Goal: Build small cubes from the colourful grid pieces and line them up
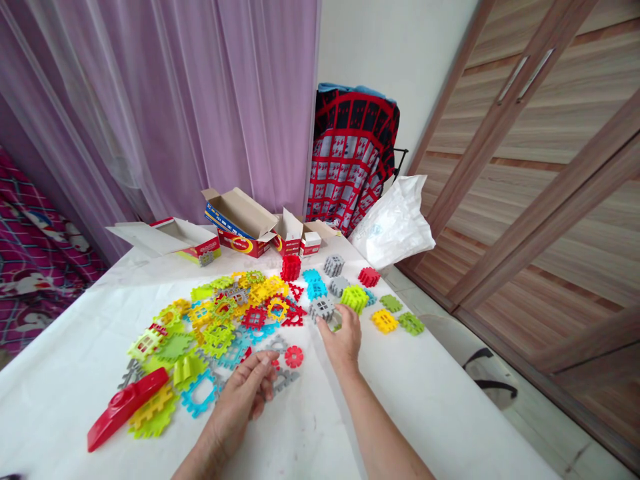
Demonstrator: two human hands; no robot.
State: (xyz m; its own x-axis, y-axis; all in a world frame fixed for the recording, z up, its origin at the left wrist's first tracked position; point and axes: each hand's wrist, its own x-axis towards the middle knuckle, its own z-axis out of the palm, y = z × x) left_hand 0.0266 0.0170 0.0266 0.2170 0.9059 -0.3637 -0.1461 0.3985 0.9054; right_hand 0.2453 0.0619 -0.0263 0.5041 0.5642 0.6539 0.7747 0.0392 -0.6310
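My right hand has its thumb and forefinger at the near and right sides of a stack of grey window-shaped building pieces; a bit of green shows under the palm. Beside it lie a lime green stack, a blue stack and another grey stack. My left hand is closed, fingers curled and thumb against the forefinger, over grey pieces near a red flower-shaped piece. Something red shows at its fingertips; whether it is held is hidden.
A heap of mixed interlocking plastic pieces spreads across the left, with a long red piece in front. Open cardboard boxes stand at the back. A white bag sits at the far right edge. Yellow pieces lie near the right edge.
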